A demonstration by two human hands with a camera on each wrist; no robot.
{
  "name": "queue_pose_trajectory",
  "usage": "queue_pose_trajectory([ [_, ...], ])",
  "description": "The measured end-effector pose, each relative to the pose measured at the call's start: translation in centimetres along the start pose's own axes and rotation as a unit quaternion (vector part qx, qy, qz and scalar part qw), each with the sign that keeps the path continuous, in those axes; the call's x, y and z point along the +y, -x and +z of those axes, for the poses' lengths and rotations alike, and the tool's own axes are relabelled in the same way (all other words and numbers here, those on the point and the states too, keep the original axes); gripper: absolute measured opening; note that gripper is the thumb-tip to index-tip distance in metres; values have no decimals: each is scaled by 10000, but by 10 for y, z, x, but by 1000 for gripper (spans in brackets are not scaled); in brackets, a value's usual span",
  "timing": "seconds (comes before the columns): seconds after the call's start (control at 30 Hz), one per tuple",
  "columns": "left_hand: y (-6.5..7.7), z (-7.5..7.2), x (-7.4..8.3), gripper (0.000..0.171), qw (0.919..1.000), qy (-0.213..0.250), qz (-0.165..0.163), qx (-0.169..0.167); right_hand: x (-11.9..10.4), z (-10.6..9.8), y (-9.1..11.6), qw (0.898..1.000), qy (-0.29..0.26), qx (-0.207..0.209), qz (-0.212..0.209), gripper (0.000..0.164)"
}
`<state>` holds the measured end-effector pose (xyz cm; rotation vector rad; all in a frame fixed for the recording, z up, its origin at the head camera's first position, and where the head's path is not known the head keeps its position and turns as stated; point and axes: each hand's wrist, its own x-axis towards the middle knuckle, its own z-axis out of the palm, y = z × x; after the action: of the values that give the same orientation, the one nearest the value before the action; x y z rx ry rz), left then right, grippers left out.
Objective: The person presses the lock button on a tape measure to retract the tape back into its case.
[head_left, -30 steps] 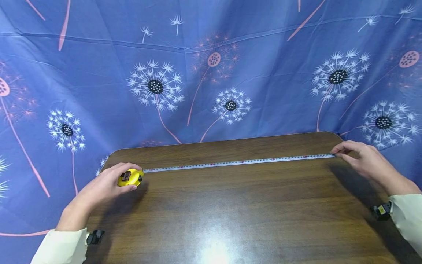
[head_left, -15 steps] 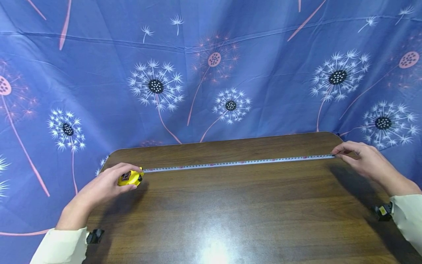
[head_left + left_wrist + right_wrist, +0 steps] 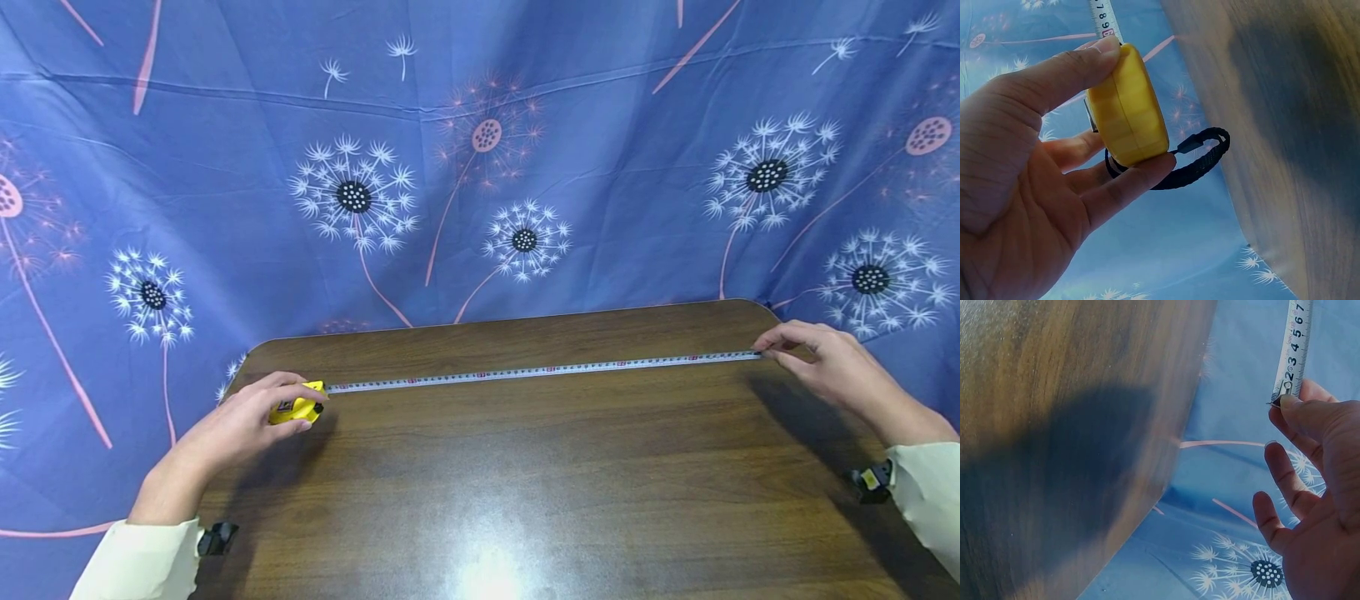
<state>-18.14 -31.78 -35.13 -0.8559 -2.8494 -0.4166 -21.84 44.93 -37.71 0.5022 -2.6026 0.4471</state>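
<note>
A yellow tape measure (image 3: pixel 302 407) is gripped by my left hand (image 3: pixel 243 419), thumb on one side and fingers on the other. In the left wrist view a black wrist strap (image 3: pixel 1194 172) loops from the yellow case (image 3: pixel 1129 106). The white blade (image 3: pixel 525 372) stretches nearly straight across to the right, its numbers and red marks showing. My right hand (image 3: pixel 840 367) pinches the blade's free end between thumb and forefinger. In the right wrist view the metal end hook (image 3: pixel 1277 400) sits at the thumb tip, and the other fingers are spread apart from the blade.
Below the blade is a brown wood-grain table (image 3: pixel 525 467) with rounded far corners. A blue cloth (image 3: pixel 615 167) printed with dandelions hangs behind it and at the sides. Both hands cast shadows on the tabletop.
A finger of my left hand has shifted over the top of the tape measure's case, covering more of its side. The blade and my right hand look the same.
</note>
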Motion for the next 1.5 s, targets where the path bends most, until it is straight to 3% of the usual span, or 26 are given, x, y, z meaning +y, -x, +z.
queue_pose_trajectory([
  [0.3, 1, -2, 4, 39, 9997, -101, -147, -141, 0, 2, 0, 10000, -23, 34, -83, 36],
  [0.97, -1, 2, 6, 33, 9967, -503, 427, 466, 3, 4, 1, 9999, -9, 100, -19, 36],
  [1.5, 5, 1, 10, 29, 9980, -457, 182, 394, -1, 6, -2, 9999, 65, 141, -74, 35],
])
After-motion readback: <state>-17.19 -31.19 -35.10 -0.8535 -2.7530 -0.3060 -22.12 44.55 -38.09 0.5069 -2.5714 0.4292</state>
